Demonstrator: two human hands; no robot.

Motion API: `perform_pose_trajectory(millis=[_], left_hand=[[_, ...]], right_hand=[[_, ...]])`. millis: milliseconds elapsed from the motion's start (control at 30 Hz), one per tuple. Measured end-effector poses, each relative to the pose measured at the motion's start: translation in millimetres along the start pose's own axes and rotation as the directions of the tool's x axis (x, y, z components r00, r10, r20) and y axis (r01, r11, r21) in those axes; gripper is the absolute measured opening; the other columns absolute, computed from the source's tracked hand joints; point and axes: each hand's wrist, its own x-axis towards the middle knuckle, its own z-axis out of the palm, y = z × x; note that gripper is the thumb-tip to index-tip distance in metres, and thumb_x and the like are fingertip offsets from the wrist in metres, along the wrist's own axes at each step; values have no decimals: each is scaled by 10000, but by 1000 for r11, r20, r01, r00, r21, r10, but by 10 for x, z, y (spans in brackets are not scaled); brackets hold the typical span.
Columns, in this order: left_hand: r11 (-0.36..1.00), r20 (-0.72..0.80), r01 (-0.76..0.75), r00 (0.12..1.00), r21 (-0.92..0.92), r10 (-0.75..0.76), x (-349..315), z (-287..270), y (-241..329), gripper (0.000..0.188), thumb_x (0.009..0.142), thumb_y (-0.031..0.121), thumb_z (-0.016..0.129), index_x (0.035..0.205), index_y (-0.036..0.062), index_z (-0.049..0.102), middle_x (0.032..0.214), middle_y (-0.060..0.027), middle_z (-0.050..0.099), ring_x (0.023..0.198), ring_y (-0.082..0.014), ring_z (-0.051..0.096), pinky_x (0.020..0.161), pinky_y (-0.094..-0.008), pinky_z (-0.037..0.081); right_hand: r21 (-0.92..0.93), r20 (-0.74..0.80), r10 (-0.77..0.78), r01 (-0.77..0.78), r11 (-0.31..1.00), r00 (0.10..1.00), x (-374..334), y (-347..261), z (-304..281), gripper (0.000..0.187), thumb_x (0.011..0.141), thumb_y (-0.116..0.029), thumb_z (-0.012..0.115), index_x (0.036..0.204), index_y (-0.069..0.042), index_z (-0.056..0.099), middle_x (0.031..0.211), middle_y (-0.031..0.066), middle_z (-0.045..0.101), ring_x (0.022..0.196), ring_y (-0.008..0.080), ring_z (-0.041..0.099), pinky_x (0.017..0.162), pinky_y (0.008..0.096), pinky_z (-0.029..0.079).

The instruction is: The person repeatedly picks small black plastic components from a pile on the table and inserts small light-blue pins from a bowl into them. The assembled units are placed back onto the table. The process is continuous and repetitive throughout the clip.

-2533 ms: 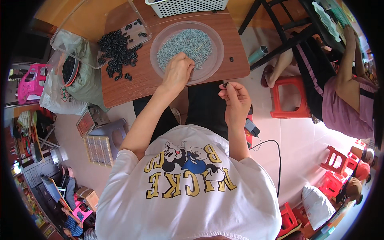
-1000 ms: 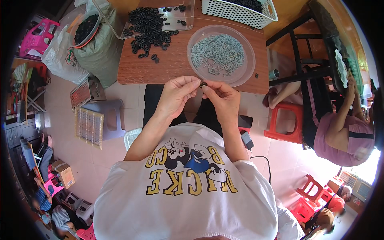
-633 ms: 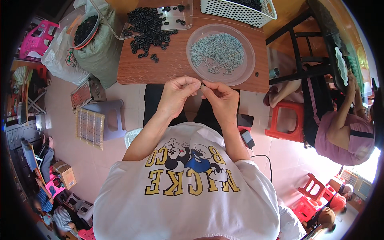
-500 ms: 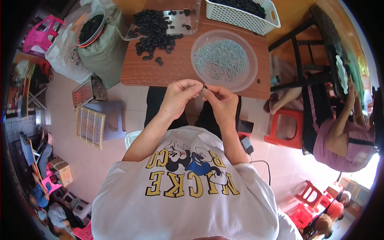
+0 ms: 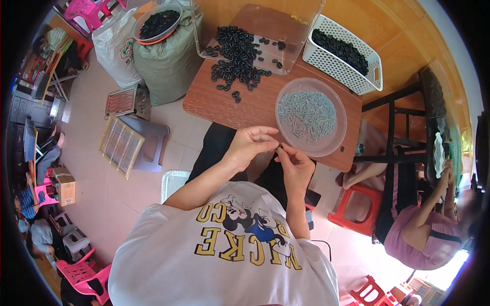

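Just off the front edge of the brown table [image 5: 224,109], my two hands meet at the fingertips. A small dark part [image 5: 279,146] sits between them, mostly covered by the fingers. My left hand [image 5: 253,147] is closed in a pinch at one side of it, thumb against forefinger. From the other side my right hand [image 5: 297,166] pinches the same part. Close beyond the hands stands a round clear tray [image 5: 341,133] with many small silvery screw-like pins [image 5: 309,115]. Left of it lies a heap of small black ring-shaped parts [image 5: 237,56], partly spilling out of a clear bin [image 5: 306,38].
A white perforated basket [image 5: 377,71] of black parts stands at the table's far right. Full sacks [image 5: 168,71] and a grey stool [image 5: 150,148] are at the left. A person in a purple top [image 5: 426,234] works at the right, near a red stool [image 5: 352,209].
The view has turned, so the table and trays appear shifted right and tilted. My hands stay together at the small dark part; the left fingers look slightly more spread.
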Motion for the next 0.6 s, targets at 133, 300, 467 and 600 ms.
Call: perform_pose_trajectory(millis=[133, 300, 467, 600], left_hand=[[999, 47, 37, 998, 7, -37, -32, -58, -21, 368, 795, -21, 640, 1147, -70, 545, 874, -106, 668, 791, -130, 640, 731, -237, 502], [999, 2, 40, 999, -7, -40, -46, -167, -18, 393, 788, -26, 635, 1161, -86, 527, 862, -108, 670, 770, -130, 637, 713, -234, 497], [984, -21, 74, 997, -160, -78, -87, -265, -10, 414, 787, -33, 649, 1182, -49, 525, 868, -116, 668, 728, -129, 639, 652, -212, 518], [978, -23, 110, 993, -178, -116, -100, -233, 14, 374, 802, -10, 648, 1161, -35, 548, 873, -114, 670, 734, -130, 641, 677, -219, 526]], right_hand=[[74, 50, 71, -74, 994, 996, -27, 30, 8, 143, 804, -10, 651, 931, 55, 663, 763, 71, 664, 645, 93, 619, 587, 191, 473], [151, 83, 106, -117, 982, 991, -3, 98, 104, 138, 807, -7, 647, 926, 61, 661, 764, 74, 662, 636, 90, 607, 581, 190, 472], [139, 106, 119, -133, 981, 987, -12, 19, 173, 150, 793, -21, 675, 916, 63, 658, 768, 76, 661, 636, 90, 610, 578, 190, 467], [140, 107, 98, -113, 984, 989, -15, 17, 144, 153, 793, -29, 677, 920, 54, 661, 780, 66, 664, 639, 88, 613, 579, 188, 463]])
